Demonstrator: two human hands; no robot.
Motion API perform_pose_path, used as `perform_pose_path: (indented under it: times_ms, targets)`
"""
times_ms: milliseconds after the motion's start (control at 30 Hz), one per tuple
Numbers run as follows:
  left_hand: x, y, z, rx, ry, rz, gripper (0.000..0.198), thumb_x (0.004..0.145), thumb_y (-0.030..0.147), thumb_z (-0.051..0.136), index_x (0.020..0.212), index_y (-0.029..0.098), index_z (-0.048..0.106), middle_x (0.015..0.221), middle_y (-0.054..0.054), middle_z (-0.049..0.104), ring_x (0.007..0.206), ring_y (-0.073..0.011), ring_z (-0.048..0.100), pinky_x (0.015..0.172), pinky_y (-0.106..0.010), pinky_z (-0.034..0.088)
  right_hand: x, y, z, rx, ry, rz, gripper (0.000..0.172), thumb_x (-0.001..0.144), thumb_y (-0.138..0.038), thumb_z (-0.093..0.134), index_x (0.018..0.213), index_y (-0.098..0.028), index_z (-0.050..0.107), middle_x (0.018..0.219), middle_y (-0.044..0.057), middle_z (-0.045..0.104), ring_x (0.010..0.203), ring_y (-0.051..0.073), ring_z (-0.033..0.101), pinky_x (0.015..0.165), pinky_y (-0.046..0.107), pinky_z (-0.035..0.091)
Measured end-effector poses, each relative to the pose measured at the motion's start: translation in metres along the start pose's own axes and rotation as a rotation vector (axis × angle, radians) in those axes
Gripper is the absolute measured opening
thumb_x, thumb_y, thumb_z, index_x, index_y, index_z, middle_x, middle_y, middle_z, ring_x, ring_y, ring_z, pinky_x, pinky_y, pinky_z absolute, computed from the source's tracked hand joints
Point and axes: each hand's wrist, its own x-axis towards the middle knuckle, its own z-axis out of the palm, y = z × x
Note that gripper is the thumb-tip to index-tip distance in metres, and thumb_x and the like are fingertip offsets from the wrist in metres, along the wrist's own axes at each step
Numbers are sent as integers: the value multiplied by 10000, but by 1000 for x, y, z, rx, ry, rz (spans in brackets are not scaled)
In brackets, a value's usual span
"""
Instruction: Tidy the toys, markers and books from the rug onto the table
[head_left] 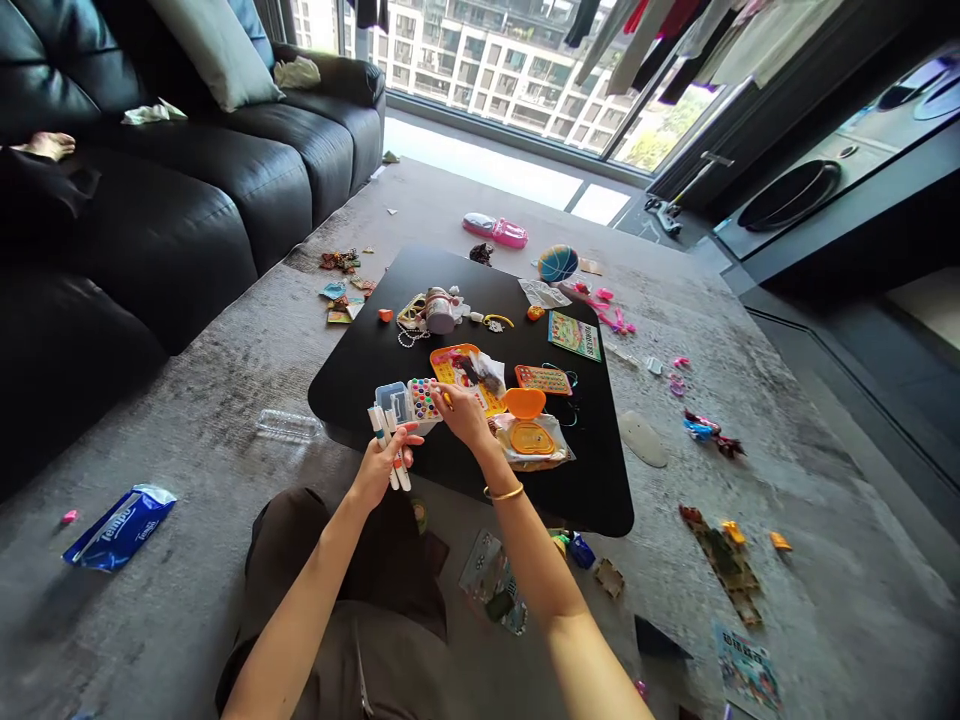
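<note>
My left hand point(384, 465) is closed around several white markers point(379, 428) with coloured bands, fanned out in its grip. Just beyond it, at the near left edge of the black table, is a clear plastic case point(393, 400). Packed upright beside the case's clear part is a block of markers point(423, 398), their ends showing in many colours. My right hand point(459, 408) reaches over the right side of this block, fingers pinched together; a bit of yellow shows at the fingertips, too small to name.
On the black table point(360, 350) lie an orange tray point(450, 355), an open orange container point(531, 437), an orange button toy point(544, 379), a booklet point(574, 335) and a jar point(439, 312). A blue tissue pack point(120, 528) and scattered toys lie on the carpet. A black sofa point(187, 200) stands left.
</note>
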Motion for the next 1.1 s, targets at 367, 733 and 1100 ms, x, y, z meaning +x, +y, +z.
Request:
perform_pose_path:
  times_ms: [367,733,1100]
  targets:
    - [-2,17,-1,74,-508,-174,511,817,487,706,1154,103,700,781,-88,685,538,-65,400,571,-247,379,-42,-35,-20,595,-173,-73,424,918,-539,516,825,-181,724,759,22,628,688,139,578,630,248,483]
    - [1,15,-11,-28,-291,-193,513,838,463,694,1235,146,626,1228,-180,668,999,-244,682,811,-321,518,-27,-16,-42,553,441,104,333,942,-512,481,939,-196,585,788,22,630,701,155,627,611,251,470]
    - [-4,-1,-20,-56,-264,-209,544,826,476,704,1243,133,634,1016,-116,691,489,0,378,479,-191,292,-28,-18,-35,226,373,-52,261,1003,-414,412,1061,-208,562,841,48,692,747,179,676,636,256,480]
